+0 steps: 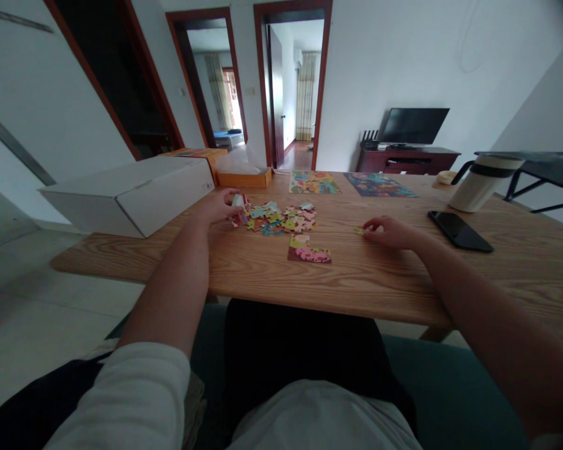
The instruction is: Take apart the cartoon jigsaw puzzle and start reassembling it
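Note:
A pile of jigsaw puzzle pieces (279, 219) lies loose on the wooden table (263, 275). At its left edge, my left hand (218, 206) has its fingers closed around a few puzzle pieces (238, 201), pale and reddish; how many is unclear. To the right of the pile, my right hand (380, 230) rests low at the tabletop, pinching a yellow-green puzzle piece (358, 230). Between the hands and nearer to me is a partly joined puzzle section (309, 250) with a pink shape on a dark red and green ground.
Two colourful picture sheets or finished puzzles, one yellow-orange (314, 182) and one dark blue (380, 185), lie at the back. A white box (141, 187) and an orange tray (244, 178) with clear plastic stand left. A phone (460, 231) and a white mug (483, 184) are right.

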`<action>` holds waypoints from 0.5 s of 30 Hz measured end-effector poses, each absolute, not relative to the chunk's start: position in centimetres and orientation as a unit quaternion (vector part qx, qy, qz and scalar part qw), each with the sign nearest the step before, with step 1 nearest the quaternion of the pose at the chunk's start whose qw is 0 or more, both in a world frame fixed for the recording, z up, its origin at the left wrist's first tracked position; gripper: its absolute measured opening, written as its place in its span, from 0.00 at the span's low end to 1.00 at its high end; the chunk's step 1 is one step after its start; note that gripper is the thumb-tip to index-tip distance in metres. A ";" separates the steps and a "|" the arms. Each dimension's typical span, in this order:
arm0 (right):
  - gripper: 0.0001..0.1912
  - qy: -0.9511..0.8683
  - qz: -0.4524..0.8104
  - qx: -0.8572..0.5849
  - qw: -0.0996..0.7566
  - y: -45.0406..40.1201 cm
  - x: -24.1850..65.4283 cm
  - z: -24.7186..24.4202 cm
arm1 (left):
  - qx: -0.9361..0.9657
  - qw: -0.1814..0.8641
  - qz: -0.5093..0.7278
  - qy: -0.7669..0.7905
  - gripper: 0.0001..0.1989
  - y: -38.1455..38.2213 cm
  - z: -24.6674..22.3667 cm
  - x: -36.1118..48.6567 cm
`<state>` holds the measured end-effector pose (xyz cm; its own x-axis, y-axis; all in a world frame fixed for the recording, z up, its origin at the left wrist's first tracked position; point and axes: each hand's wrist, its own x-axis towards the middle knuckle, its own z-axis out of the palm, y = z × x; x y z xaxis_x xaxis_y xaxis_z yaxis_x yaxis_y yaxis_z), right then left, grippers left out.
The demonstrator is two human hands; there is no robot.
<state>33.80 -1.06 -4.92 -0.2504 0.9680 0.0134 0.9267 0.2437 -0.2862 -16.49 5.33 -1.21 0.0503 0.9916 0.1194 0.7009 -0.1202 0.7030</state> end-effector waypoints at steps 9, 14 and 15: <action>0.16 -0.786 0.113 -0.600 0.095 -0.9 34.0 -5.0 | 0.624 0.117 0.351 0.688 0.30 4.8 -0.6 -16.3; 0.17 -0.784 0.114 -0.604 0.092 -1.3 33.8 -4.6 | 0.621 0.041 0.247 0.743 0.31 5.9 -1.6 -18.6; 0.17 -0.783 0.116 -0.604 0.092 -1.3 33.7 -4.6 | 0.628 0.043 0.215 0.747 0.31 6.0 -1.8 -18.8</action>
<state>33.73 -1.29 -4.62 -0.2535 0.9673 0.0053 0.9245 0.2439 -0.2928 -18.76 5.98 -1.76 -0.2070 0.9565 0.2056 0.9197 0.1186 0.3741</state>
